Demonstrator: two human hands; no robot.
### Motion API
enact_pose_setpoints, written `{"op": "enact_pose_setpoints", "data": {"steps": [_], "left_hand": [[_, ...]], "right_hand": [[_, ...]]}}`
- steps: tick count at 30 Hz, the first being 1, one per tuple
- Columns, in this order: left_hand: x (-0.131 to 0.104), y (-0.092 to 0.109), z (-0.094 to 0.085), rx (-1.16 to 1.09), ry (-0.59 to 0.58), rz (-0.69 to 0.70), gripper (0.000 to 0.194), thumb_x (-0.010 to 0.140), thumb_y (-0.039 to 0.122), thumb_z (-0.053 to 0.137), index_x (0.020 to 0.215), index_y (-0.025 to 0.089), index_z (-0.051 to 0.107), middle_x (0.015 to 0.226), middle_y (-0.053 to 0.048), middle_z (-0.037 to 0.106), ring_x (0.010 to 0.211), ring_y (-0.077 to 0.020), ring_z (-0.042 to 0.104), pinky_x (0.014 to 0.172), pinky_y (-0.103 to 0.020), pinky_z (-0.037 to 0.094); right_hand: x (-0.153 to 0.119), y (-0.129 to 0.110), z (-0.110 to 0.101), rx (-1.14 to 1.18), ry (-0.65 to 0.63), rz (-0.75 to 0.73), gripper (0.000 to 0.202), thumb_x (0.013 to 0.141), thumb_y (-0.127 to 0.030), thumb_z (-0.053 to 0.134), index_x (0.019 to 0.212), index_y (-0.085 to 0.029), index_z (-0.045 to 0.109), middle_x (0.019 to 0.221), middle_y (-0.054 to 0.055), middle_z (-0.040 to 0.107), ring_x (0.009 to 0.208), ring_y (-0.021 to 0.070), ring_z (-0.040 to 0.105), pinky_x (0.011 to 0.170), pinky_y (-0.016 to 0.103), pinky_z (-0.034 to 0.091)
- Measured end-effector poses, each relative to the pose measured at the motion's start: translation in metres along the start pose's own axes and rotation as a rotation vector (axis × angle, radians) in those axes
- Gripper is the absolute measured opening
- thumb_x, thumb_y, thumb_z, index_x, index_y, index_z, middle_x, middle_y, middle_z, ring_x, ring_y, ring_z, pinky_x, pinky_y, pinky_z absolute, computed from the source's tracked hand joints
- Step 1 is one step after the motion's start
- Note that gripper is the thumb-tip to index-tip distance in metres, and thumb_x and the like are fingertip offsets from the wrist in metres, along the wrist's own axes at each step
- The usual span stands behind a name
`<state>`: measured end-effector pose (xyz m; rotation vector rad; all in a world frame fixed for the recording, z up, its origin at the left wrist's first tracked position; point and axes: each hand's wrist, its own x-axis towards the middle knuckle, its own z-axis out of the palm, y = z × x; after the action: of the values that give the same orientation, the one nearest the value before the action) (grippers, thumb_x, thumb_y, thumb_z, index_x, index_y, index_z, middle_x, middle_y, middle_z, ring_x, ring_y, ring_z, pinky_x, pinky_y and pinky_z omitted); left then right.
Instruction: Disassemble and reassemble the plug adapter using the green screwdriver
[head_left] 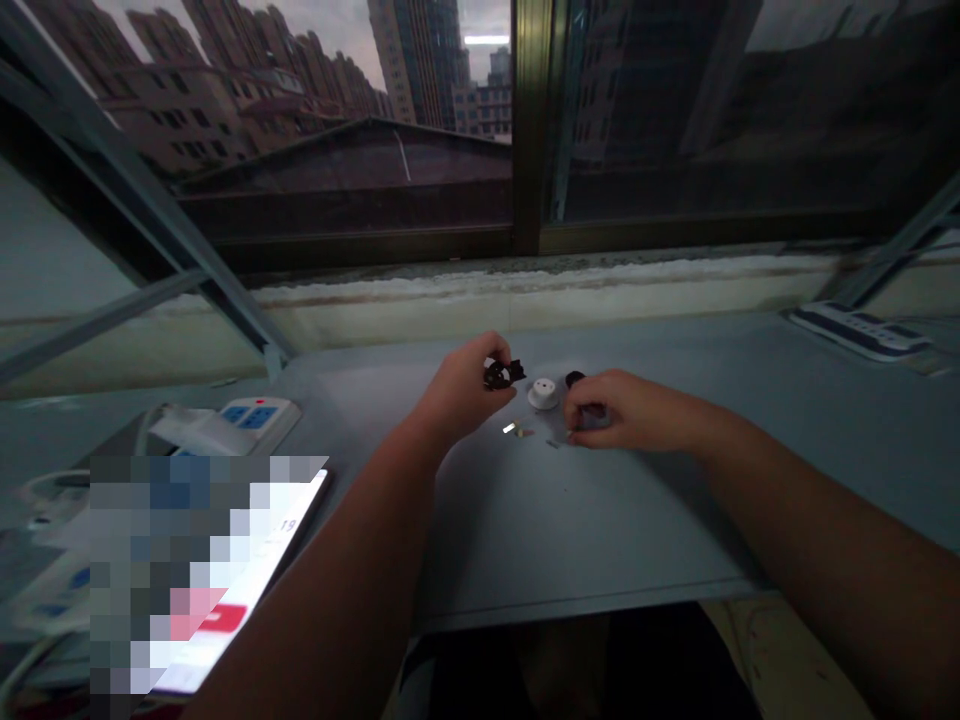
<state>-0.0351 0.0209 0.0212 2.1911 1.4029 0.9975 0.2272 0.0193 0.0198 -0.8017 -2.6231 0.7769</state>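
Observation:
My left hand (469,388) is closed round a black openwork plastic part (498,376), held a little above the grey table. Just right of it stands a round white plastic piece (543,392) with a wide rim and small holes on top. My right hand (611,408) is beside that piece, thumb and fingers curled into a pinch low over the table; whatever lies between the fingertips is too small to make out. A dark round part (575,379) shows behind its fingers. Between the hands lie small shiny metal pieces (517,430) and a thin sliver (553,444).
At the left, a lit tablet or phone screen (281,540), partly blurred out, lies before a white power strip (262,422) with blue sockets and cables. Another power strip (859,330) is at the back right. Metal frames and a window sill (420,310) bound the table (600,530).

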Motion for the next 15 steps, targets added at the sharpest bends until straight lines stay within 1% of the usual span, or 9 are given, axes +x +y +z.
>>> {"op": "enact_pose_setpoints", "data": {"steps": [2, 4, 5, 6, 8, 10, 12, 13, 15], "left_hand": [[0.0, 0.004, 0.0, 0.032, -0.032, 0.04, 0.019, 0.071, 0.014, 0.075, 0.088, 0.018, 0.066, 0.093, -0.004, 0.069, 0.074, -0.0127, 0.059, 0.073, -0.026, 0.048], [0.0, 0.007, 0.001, 0.039, -0.06, 0.031, 0.015, 0.07, 0.015, 0.077, 0.085, 0.017, 0.071, 0.095, -0.005, 0.069, 0.076, -0.0135, 0.061, 0.075, -0.027, 0.049], [0.0, 0.009, 0.002, 0.025, -0.072, 0.009, 0.017, 0.07, 0.017, 0.079, 0.086, 0.017, 0.073, 0.095, -0.006, 0.07, 0.077, -0.0143, 0.062, 0.076, -0.028, 0.051], [0.0, 0.01, 0.003, -0.001, -0.081, -0.019, 0.02, 0.069, 0.019, 0.08, 0.088, 0.017, 0.075, 0.095, -0.007, 0.07, 0.078, -0.0155, 0.064, 0.076, -0.028, 0.052], [0.0, 0.012, 0.007, -0.085, -0.097, -0.059, 0.022, 0.07, 0.022, 0.08, 0.092, 0.017, 0.076, 0.096, -0.008, 0.072, 0.081, -0.0178, 0.067, 0.077, -0.029, 0.054], [0.0, 0.013, 0.01, -0.188, -0.125, -0.077, 0.017, 0.074, 0.022, 0.076, 0.091, 0.016, 0.075, 0.097, -0.009, 0.073, 0.086, -0.019, 0.069, 0.078, -0.029, 0.054], [-0.001, 0.014, 0.012, -0.286, -0.173, -0.11, 0.011, 0.079, 0.019, 0.07, 0.089, 0.015, 0.071, 0.093, -0.008, 0.073, 0.085, -0.0185, 0.07, 0.076, -0.029, 0.054], [-0.001, 0.014, 0.012, -0.326, -0.189, -0.131, 0.012, 0.08, 0.018, 0.069, 0.091, 0.015, 0.069, 0.09, -0.007, 0.072, 0.082, -0.0175, 0.07, 0.074, -0.028, 0.054], [-0.002, 0.014, 0.013, -0.385, -0.182, -0.174, 0.02, 0.079, 0.016, 0.069, 0.098, 0.015, 0.063, 0.089, -0.004, 0.069, 0.077, -0.0153, 0.07, 0.07, -0.027, 0.052]], "right_hand": [[-0.004, 0.003, -0.007, 0.034, 0.08, 0.034, 0.015, 0.09, -0.031, 0.069, 0.097, -0.019, 0.076, 0.081, 0.001, 0.066, 0.07, 0.0149, 0.056, 0.064, 0.028, 0.04], [-0.007, 0.008, -0.013, 0.063, 0.183, 0.018, 0.026, 0.096, -0.037, 0.063, 0.113, -0.022, 0.077, 0.088, 0.003, 0.067, 0.074, 0.0159, 0.058, 0.067, 0.029, 0.042], [-0.008, 0.01, -0.015, 0.079, 0.234, 0.002, 0.029, 0.098, -0.038, 0.061, 0.117, -0.023, 0.077, 0.092, 0.004, 0.067, 0.077, 0.0167, 0.06, 0.07, 0.03, 0.045], [-0.008, 0.012, -0.017, 0.102, 0.277, -0.013, 0.03, 0.098, -0.038, 0.06, 0.118, -0.024, 0.077, 0.096, 0.005, 0.067, 0.082, 0.0176, 0.061, 0.074, 0.031, 0.047], [-0.006, 0.016, -0.016, 0.183, 0.334, -0.016, 0.027, 0.096, -0.039, 0.062, 0.111, -0.022, 0.078, 0.097, 0.006, 0.067, 0.085, 0.0183, 0.063, 0.077, 0.032, 0.049], [-0.004, 0.018, -0.014, 0.298, 0.348, 0.027, 0.026, 0.093, -0.041, 0.066, 0.104, -0.02, 0.076, 0.094, 0.006, 0.068, 0.082, 0.0173, 0.063, 0.074, 0.031, 0.049], [-0.001, 0.019, -0.01, 0.411, 0.328, 0.081, 0.026, 0.09, -0.042, 0.069, 0.102, -0.019, 0.073, 0.088, 0.004, 0.069, 0.077, 0.0159, 0.062, 0.07, 0.029, 0.049], [0.0, 0.019, -0.009, 0.461, 0.312, 0.104, 0.027, 0.088, -0.042, 0.07, 0.102, -0.019, 0.072, 0.085, 0.003, 0.07, 0.075, 0.0154, 0.063, 0.07, 0.029, 0.05], [0.003, 0.019, -0.007, 0.548, 0.287, 0.139, 0.027, 0.084, -0.039, 0.074, 0.101, -0.019, 0.07, 0.082, 0.002, 0.07, 0.074, 0.0149, 0.064, 0.071, 0.029, 0.052]]}}
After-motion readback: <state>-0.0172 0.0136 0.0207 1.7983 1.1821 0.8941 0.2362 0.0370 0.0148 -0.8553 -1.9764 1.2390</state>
